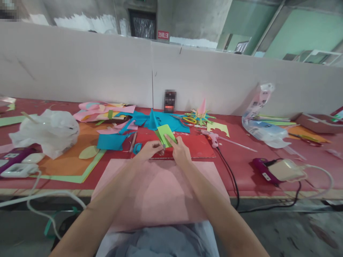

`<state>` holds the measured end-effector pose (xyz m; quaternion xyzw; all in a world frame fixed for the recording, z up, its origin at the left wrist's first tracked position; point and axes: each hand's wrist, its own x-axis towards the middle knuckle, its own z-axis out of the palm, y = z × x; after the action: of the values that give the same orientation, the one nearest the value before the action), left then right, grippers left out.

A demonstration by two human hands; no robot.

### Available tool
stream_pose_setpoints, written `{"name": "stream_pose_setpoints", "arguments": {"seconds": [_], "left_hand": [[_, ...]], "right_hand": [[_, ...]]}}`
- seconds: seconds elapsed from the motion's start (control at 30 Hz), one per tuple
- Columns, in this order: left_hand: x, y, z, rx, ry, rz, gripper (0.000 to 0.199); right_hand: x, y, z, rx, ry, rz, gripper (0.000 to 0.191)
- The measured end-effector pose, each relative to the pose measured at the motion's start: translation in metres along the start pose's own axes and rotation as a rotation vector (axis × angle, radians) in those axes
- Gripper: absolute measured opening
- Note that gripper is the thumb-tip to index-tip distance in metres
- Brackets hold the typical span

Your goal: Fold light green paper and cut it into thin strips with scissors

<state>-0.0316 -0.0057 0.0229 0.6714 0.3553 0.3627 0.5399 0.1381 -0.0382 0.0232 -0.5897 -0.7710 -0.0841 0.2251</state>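
Between my hands, above a red board [202, 147], is a folded piece of light green paper [165, 134]. My left hand [152, 149] pinches its lower left side, fingers closed. With the fingers of my right hand [180, 148] I grip its right edge, the index finger lying across its face. Blue paper scraps [111, 141] and a small blue paper roll [137, 147] lie left of the hands. Just behind stands a blue paper cone [152, 120]. A large pink sheet [160, 189] hangs over the table's front edge toward my lap.
A pink glue gun [213, 139] with a black cord lies to the right, near yellow-handled scissors [189, 120] and a pink-coned paper craft [203, 110]. Power strips [265, 173] with cables sit at both sides. A plastic bag [50, 128] rests left; a white partition [107, 67] stands behind.
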Motion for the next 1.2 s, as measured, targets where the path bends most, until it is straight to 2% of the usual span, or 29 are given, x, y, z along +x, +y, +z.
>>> {"name": "stream_pose_setpoints", "arguments": {"seconds": [0.17,0.47,0.63,0.73,0.83,0.97,1.03,1.1,1.2], "left_hand": [[-0.001,-0.001,0.0,0.04,-0.007,-0.014,0.034],[-0.002,-0.003,0.0,0.03,-0.03,-0.017,0.031],[-0.003,0.003,0.002,0.04,-0.012,-0.013,0.027],[-0.003,0.006,0.002,0.049,0.043,0.02,0.026],[-0.003,0.008,0.001,0.074,0.083,0.023,0.026],[-0.004,0.009,0.0,0.083,0.062,0.021,0.025],[-0.005,0.009,0.0,0.08,0.029,0.016,0.023],[-0.005,0.007,0.0,0.076,-0.012,0.005,0.021],[-0.005,0.005,0.0,0.076,-0.036,-0.009,0.02]], "right_hand": [[0.0,-0.001,0.004,0.013,0.05,0.025,0.067],[0.0,-0.002,-0.001,0.057,0.046,0.033,0.065],[-0.002,-0.002,-0.002,0.132,0.07,0.014,0.057],[-0.003,0.0,0.0,0.373,0.13,0.03,0.053],[0.002,0.006,0.008,0.854,0.142,0.138,0.06],[0.011,0.018,0.015,1.45,-0.043,0.375,0.056],[0.013,0.021,0.014,1.591,-0.18,0.47,0.056],[0.012,0.023,0.012,1.63,-0.288,0.491,0.055],[0.008,0.024,0.009,1.586,-0.319,0.473,0.042]]}}
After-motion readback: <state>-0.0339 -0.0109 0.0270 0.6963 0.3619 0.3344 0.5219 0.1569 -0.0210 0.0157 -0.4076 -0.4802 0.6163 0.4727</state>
